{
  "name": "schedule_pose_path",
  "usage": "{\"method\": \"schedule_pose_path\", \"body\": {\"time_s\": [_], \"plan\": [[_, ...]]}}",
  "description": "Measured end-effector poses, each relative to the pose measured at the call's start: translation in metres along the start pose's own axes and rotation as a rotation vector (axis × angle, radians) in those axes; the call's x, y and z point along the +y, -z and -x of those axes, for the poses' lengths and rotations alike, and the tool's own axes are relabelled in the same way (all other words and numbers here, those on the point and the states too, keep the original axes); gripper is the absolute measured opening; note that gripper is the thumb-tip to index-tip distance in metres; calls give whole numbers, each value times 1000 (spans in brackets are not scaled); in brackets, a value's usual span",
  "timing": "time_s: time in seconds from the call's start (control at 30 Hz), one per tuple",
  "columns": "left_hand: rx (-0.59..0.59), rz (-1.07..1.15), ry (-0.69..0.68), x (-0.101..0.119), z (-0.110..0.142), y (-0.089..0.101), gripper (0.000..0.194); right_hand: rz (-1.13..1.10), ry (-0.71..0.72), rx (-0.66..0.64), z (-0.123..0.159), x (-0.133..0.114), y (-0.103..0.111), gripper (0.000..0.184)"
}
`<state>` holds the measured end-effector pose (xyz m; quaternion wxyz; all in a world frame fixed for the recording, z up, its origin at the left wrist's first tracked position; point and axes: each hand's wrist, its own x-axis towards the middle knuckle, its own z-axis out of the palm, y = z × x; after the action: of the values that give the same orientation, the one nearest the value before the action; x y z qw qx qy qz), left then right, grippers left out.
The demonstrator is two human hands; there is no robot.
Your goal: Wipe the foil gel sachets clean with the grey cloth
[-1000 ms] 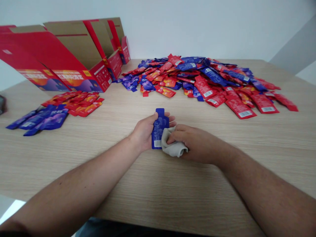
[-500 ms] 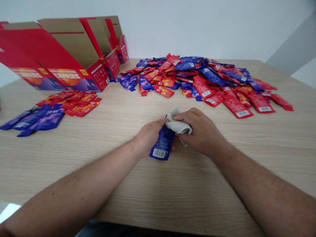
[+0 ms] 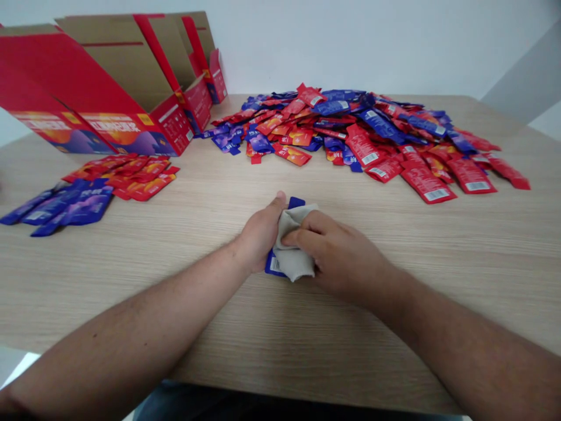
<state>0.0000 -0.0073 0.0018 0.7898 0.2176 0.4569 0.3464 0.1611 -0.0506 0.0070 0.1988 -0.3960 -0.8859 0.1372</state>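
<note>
My left hand (image 3: 260,237) holds a blue sachet (image 3: 272,268) from beneath and along its left side, thumb pointing away from me; its other fingers are hidden. Pressed over the middle of the sachet is a pale grey cloth (image 3: 294,264), pinched in my right hand (image 3: 337,248). Only the sachet's top end and the barcode corner at its bottom show around the cloth. Both hands are above the near middle of the wooden table (image 3: 245,339).
A broad heap of red and blue sachets (image 3: 315,126) lies at the back. Smaller groups of red sachets (image 3: 135,175) and blue sachets (image 3: 74,204) lie at the left. Behind those stand open red cardboard boxes (image 3: 127,131) near the wall (image 3: 350,41).
My right hand has slid the cloth down and leftwards, from the sachet's upper right edge onto its printed face. My left thumb has lifted off the sachet's edge. The view has tilted slightly.
</note>
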Motion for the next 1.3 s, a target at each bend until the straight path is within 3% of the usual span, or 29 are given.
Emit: {"method": "schedule_pose_path", "body": {"time_s": [0.13, 0.27, 0.43, 0.5, 0.63, 0.77, 0.93, 1.2, 1.3], "plan": [[23, 11, -53, 3, -2, -1, 33, -27, 47, -111, 0, -1, 4, 34], [41, 70, -89, 5, -6, 3, 35, -94, 125, -239, 1, 11, 12, 30], [18, 126, -37, 7, -11, 7, 33, -108, 29, -255, 1, 26, 17, 31], [-21, 120, -15, 7, -10, 6, 33, -75, -22, -182, 0, 31, 15, 34], [-77, 40, 69, 5, -5, 4, 36, 87, -173, 190, -4, 43, 8, 43], [-116, -10, 102, 6, 1, 3, 43, 68, -173, 417, -7, 51, 5, 38], [-124, 49, 24, 11, 9, 4, 56, -39, -260, 433, -11, 47, 8, 17], [-91, 88, -112, 6, 0, 7, 21, -149, -421, 473, -10, 48, 14, 19], [-51, 82, -219, 7, -2, 7, 39, -142, -428, 526, -9, 48, 18, 19]]}}
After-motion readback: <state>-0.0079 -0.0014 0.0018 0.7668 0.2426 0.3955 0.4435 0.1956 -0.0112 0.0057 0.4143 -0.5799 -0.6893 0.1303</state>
